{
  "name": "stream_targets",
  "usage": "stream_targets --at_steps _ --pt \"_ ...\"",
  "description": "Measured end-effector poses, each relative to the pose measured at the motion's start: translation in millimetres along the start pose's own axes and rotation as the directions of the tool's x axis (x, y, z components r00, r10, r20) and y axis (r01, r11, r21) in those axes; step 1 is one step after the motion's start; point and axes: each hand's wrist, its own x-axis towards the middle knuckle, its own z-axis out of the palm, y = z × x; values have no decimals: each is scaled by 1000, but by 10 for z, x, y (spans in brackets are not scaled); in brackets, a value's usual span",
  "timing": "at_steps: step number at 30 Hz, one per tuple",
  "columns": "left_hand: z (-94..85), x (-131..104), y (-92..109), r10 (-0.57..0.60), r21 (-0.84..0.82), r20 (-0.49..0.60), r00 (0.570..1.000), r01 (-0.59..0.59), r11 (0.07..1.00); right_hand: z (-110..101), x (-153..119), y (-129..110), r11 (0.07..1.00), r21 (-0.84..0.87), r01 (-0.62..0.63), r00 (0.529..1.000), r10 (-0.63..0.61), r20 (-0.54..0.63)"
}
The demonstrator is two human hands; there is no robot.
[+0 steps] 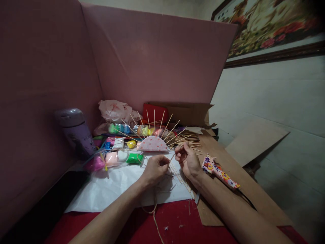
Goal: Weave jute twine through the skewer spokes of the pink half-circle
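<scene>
A length of tan twine (155, 220) trails from below my left hand (156, 169) over the table's front edge. My left hand is closed in a pinch, and a short stretch of the strand runs up from it toward my right hand (187, 159), whose fingers are curled round its other part. Just beyond both hands stands a half-round piece with pink dots (153, 144), thin wooden sticks fanning out from its curved edge. Loose thin sticks (179, 173) lie on the white sheet (109, 193) between and under my hands.
Packets of coloured clay (111, 157) and a purple bottle (76, 132) stand at the left. A flower-patterned glue gun (220, 173) with a black cord rests on brown cardboard (243, 189) at the right. A pink partition (157, 57) rises behind; red cloth (177, 227) covers the front.
</scene>
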Motion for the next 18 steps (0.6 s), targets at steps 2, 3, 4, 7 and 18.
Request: stream_targets --at_steps 2,3,4,7,18 --pt "-1 12 2 -27 -39 4 1000 27 999 -4 4 8 1000 -6 1 1000 -1 -8" --pt "-1 18 2 -45 -70 12 999 45 996 -6 5 13 1000 -8 1 1000 -1 -13" --pt "-2 23 2 -61 -107 24 998 63 992 -7 5 17 1000 -8 0 1000 0 -15" --pt "1 28 9 -74 -211 49 996 83 974 -12 5 23 1000 -2 -4 1000 4 -13" --pt "-22 10 44 -163 -278 -1 987 156 948 -38 25 6 1000 17 -21 1000 21 -20"
